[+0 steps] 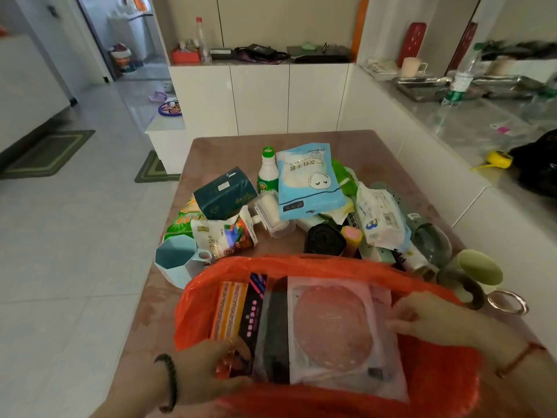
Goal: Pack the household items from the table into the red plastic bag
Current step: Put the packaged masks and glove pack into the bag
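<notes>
The red plastic bag (437, 366) lies open at the table's near edge. Inside it lie an orange pack (227, 309), a black box with pink print (254, 309) and a clear pink pouch with a round pad (334, 330). My left hand (208, 372) grips the bag's near left rim beside the black box. My right hand (434, 319) pinches the pink pouch's right edge. Behind the bag lie a light blue mug (177, 260), a teal tissue pack (224, 193), a blue glove packet (309, 179), a green-capped bottle (268, 170) and a black bag roll (324, 239).
The brown table (223, 149) also holds a wet-wipe pack (381, 218), a lint roller (271, 212), a green cup (479, 267) and metal rings (508, 301) at the right. A white counter (452, 125) runs along the right; tiled floor lies to the left.
</notes>
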A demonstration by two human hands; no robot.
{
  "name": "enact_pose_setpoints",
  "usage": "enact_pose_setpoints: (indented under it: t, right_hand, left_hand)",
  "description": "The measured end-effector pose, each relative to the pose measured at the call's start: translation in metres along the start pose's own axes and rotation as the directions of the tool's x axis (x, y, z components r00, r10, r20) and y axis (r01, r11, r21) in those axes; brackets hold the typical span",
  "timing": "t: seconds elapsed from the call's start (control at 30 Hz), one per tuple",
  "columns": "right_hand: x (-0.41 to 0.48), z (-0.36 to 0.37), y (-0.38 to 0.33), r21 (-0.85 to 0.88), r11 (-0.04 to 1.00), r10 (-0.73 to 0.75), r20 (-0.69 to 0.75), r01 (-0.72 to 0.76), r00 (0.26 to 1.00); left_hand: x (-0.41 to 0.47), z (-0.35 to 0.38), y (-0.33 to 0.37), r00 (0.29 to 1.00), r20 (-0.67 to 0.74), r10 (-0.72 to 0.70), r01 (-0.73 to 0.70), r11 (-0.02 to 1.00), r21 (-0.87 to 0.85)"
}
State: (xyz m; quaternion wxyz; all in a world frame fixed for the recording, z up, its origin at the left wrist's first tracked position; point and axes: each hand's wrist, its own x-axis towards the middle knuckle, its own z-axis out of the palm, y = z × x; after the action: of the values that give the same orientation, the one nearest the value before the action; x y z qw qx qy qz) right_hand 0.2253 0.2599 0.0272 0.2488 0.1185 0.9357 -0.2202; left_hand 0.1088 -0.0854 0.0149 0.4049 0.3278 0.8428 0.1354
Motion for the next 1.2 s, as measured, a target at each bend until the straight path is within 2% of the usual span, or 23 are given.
enact_pose_setpoints:
  t: [0.03, 0.1, 0.17, 0.2, 0.27, 0.33, 0.43, 0.5, 0.57, 0.7, 0.8, 0.87, 0.93, 1.07, 1.13, 1.17, 1.2]
  right_hand:
    - [0.002, -0.017, -0.011, 0.086, 0.995, -0.050, -0.102, 0.059, 0.994]
    - [0.024, -0.046, -0.030, 0.371, 0.911, -0.052, -0.328, 0.179, 0.943]
    - [0.067, -0.069, -0.043, 0.620, 0.751, 0.097, -0.443, 0.226, 0.891]
    - [0.091, -0.077, -0.048, 0.689, 0.692, 0.174, -0.451, 0.217, 0.876]
    - [0.135, -0.090, -0.057, 0.739, 0.652, 0.277, -0.441, 0.171, 0.854]
    - [0.174, -0.096, -0.059, 0.771, 0.623, 0.347, -0.421, 0.130, 0.838]
    - [0.222, -0.099, -0.055, 0.803, 0.590, 0.372, -0.367, 0.089, 0.852]
    - [0.240, -0.100, -0.052, 0.805, 0.590, 0.390, -0.344, 0.055, 0.854]
    - [0.247, -0.104, -0.054, 0.784, 0.615, 0.382, -0.386, 0.081, 0.840]
    - [0.222, -0.118, -0.069, 0.710, 0.641, 0.252, -0.555, 0.293, 0.793]
    - [0.173, -0.121, -0.075, 0.691, 0.537, 0.121, -0.631, 0.484, 0.767]
    - [0.133, -0.111, -0.075, 0.702, 0.432, 0.056, -0.647, 0.566, 0.761]
    - [0.097, -0.088, -0.068, 0.728, 0.430, 0.021, -0.600, 0.534, 0.800]
    - [0.045, -0.047, -0.052, 0.823, 0.468, -0.002, -0.364, 0.322, 0.932]
    - [0.032, -0.037, -0.045, 0.900, 0.354, 0.032, -0.283, 0.254, 0.959]
    - [0.027, -0.034, -0.042, 0.940, 0.261, 0.102, -0.255, 0.221, 0.962]
    - [0.023, -0.030, -0.037, 0.951, 0.232, 0.207, -0.253, 0.204, 0.945]
  left_hand:
    - [0.002, -0.012, 0.008, 0.998, -0.045, 0.048, -0.054, 0.989, -0.141]
    - [0.021, -0.037, 0.023, 0.950, -0.282, 0.134, -0.231, 0.910, -0.344]
    - [0.051, -0.061, 0.035, 0.851, -0.511, 0.122, -0.388, 0.802, -0.454]
    - [0.066, -0.073, 0.043, 0.820, -0.568, 0.063, -0.421, 0.740, -0.525]
    - [0.098, -0.091, 0.056, 0.801, -0.591, -0.094, -0.439, 0.580, -0.686]
    - [0.124, -0.101, 0.065, 0.819, -0.535, -0.207, -0.418, 0.425, -0.803]
    - [0.149, -0.107, 0.071, 0.843, -0.464, -0.273, -0.391, 0.282, -0.876]
    - [0.160, -0.109, 0.071, 0.850, -0.441, -0.289, -0.380, 0.244, -0.892]
    - [0.168, -0.110, 0.069, 0.852, -0.425, -0.305, -0.377, 0.204, -0.903]
    - [0.174, -0.116, 0.069, 0.825, -0.439, -0.357, -0.411, 0.154, -0.898]
    - [0.173, -0.118, 0.072, 0.821, -0.446, -0.358, -0.432, 0.122, -0.893]
    - [0.166, -0.115, 0.077, 0.849, -0.446, -0.283, -0.443, 0.077, -0.893]
    - [0.154, -0.106, 0.082, 0.865, -0.462, -0.197, -0.465, 0.034, -0.885]
    - [0.129, -0.066, 0.096, 0.867, -0.472, -0.159, -0.457, 0.122, -0.881]
    - [0.117, -0.041, 0.103, 0.905, -0.408, -0.123, -0.392, 0.136, -0.910]
    - [0.110, -0.030, 0.105, 0.928, -0.358, -0.105, -0.346, 0.122, -0.930]
    - [0.102, -0.021, 0.104, 0.949, -0.304, -0.084, -0.294, 0.112, -0.949]
